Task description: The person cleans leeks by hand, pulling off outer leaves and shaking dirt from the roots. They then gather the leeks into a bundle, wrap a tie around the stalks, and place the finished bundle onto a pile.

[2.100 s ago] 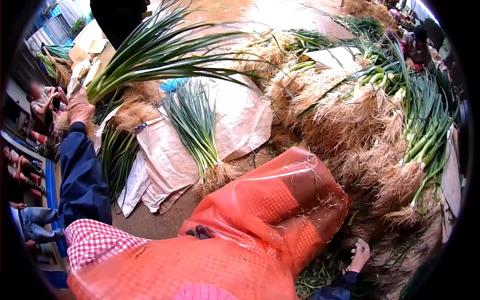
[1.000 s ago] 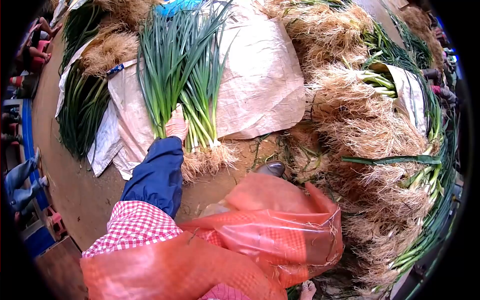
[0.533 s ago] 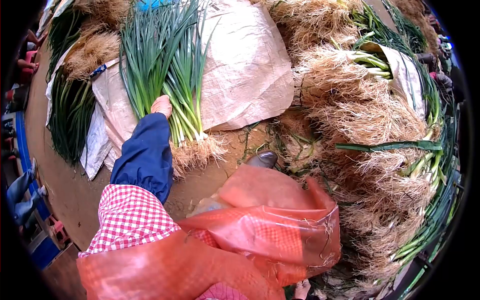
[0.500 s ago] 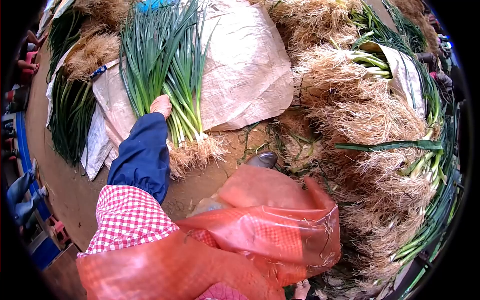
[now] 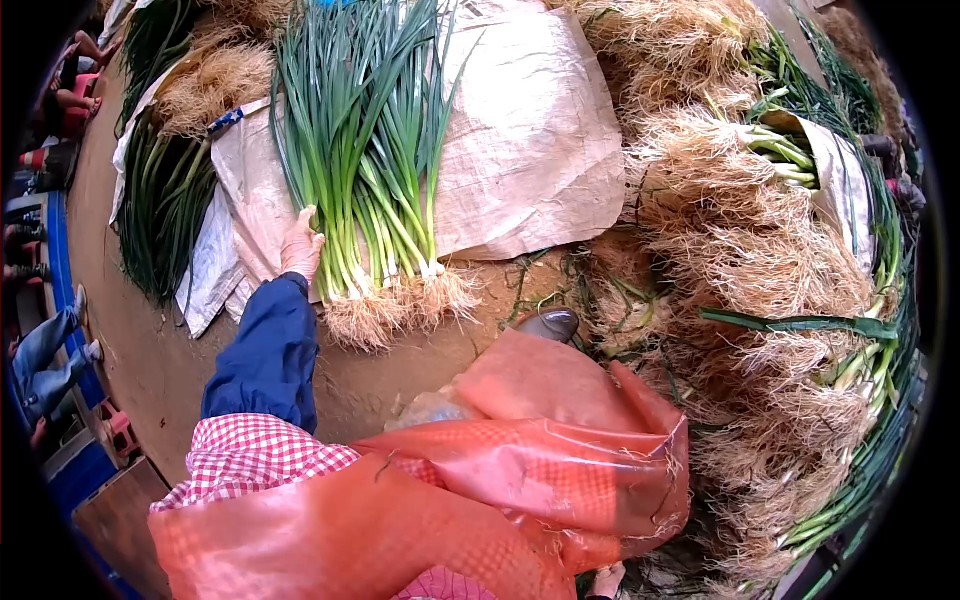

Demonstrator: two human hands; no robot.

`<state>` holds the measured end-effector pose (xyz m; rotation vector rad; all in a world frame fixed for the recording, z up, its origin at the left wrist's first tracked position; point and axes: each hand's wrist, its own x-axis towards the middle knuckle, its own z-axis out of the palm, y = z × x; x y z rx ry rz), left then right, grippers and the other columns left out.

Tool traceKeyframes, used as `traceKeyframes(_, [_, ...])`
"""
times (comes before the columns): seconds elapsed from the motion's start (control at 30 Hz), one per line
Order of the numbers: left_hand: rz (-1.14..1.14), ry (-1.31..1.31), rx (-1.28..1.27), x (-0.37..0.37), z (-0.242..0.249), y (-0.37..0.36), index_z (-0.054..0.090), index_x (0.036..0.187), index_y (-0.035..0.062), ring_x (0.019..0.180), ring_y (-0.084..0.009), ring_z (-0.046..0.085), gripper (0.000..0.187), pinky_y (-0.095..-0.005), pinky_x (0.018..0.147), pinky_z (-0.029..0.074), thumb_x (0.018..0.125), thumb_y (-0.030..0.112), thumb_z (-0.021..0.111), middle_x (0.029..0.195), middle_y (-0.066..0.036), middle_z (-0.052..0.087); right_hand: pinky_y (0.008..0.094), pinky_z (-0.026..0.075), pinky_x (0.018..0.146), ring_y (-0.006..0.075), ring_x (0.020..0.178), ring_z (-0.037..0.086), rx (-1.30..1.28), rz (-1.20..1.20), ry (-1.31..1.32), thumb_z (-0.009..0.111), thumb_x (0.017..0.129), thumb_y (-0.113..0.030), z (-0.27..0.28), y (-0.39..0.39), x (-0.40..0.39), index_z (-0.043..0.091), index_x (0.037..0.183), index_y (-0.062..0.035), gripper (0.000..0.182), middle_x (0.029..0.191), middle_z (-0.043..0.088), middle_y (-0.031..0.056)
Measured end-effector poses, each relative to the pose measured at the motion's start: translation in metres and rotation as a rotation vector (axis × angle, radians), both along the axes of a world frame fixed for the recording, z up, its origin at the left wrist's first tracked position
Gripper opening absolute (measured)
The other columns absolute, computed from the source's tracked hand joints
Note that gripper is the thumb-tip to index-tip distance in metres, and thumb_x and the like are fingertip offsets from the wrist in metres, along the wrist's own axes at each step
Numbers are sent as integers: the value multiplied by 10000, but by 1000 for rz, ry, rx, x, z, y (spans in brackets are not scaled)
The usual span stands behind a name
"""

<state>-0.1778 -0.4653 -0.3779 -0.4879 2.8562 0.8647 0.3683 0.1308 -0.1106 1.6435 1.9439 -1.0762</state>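
A loose bunch of leeks (image 5: 375,180) lies on a pale woven sheet (image 5: 530,150), its leaves pointing away from me and its roots (image 5: 370,318) on the brown ground. My left hand (image 5: 301,246), in a dark blue sleeve, rests against the left side of the bunch, low on the stalks. Its thumb and forefinger show apart, and the other fingers are partly hidden. Only a small part of my right hand (image 5: 607,580) appears at the bottom edge, beside the red plastic apron (image 5: 540,480); its fingers are hidden.
A high pile of leeks with tangled roots (image 5: 760,260) runs down the right side. More leeks (image 5: 165,220) lie at the left in pale wrapping. A dark shoe tip (image 5: 550,324) shows past the apron. Other people's legs (image 5: 50,355) are at the far left.
My left hand has let go of the stalks it was gripping and moved left and down to the bunch's side. The leeks lie slightly more gathered. The whole view has shifted a little.
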Motion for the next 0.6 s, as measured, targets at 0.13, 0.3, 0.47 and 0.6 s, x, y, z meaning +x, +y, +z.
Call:
traceKeyframes(0.13, [-230, -34, -295, -10, -31, -16, 575, 1008, 95, 885, -382, 569, 221, -458, 754, 456, 790, 89, 545, 952, -178, 591, 279, 421, 706, 131, 814, 491, 42, 111, -41, 540, 877, -82, 3, 18, 11, 580, 1024, 37, 193, 934, 600, 41])
traceKeyframes(0.3, [421, 251, 435, -7, -5, -26, 557, 842, 55, 591, -103, 506, 62, -240, 536, 415, 884, 90, 528, 683, -7, 533, 297, 417, 780, 146, 870, 503, -25, -32, -22, 598, 884, -167, 2, -5, 14, 569, 1094, 45, 300, 1000, 609, 57])
traceKeyframes(0.47, [755, 501, 842, 2, 33, -49, 593, 922, 72, 566, -72, 516, 50, -204, 480, 402, 887, 96, 566, 718, 7, 585, 298, 422, 796, 146, 891, 516, -81, -135, 52, 604, 882, -183, -21, -25, 1, 575, 1108, 30, 312, 1018, 612, 56])
traceKeyframes(0.6, [326, 288, 1032, -9, 126, 79, 596, 877, 79, 495, -48, 470, 85, -183, 424, 370, 876, 162, 618, 692, 23, 575, 295, 429, 786, 143, 883, 523, -100, -164, 124, 598, 883, -183, -35, -35, -8, 583, 1096, 16, 292, 1004, 613, 52])
